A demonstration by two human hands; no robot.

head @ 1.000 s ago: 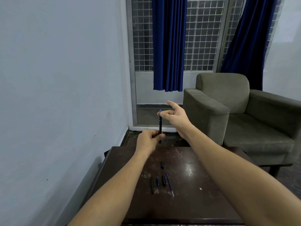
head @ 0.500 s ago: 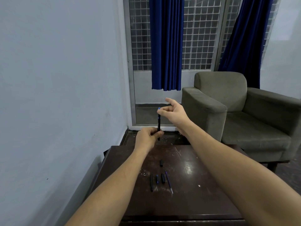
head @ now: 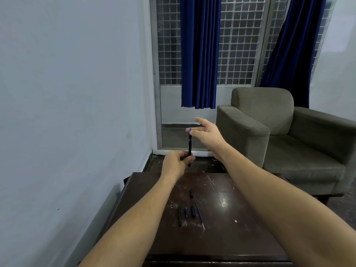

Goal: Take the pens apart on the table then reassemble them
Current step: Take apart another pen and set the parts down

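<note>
A pen [head: 190,145] stands upright in the air beyond the far edge of the table [head: 240,237], held at both ends. The left hand [head: 176,164] is curled closed around its lower part, with the bottom tip poking out just below the fingers. The right hand [head: 207,132] pinches the blue top end between thumb and forefinger, its other fingers spread loose and open above. On the dark, scratched tabletop lie the loose parts of another pen: a long black barrel [head: 179,215] at the left, a short blue-and-black piece [head: 186,212] just beside it, a short black piece [head: 193,211] next to that, and a thin blue refill [head: 200,216] lying at a slant on the right of the row. A separate small black cap [head: 191,193] sits apart from them, nearer the far edge. Both bare forearms reach forward over the table. Behind stand a grey-green armchair [head: 279,135] at the right, a grilled window with two blue curtains [head: 199,54], and a pale wall [head: 67,93] along the left
</note>
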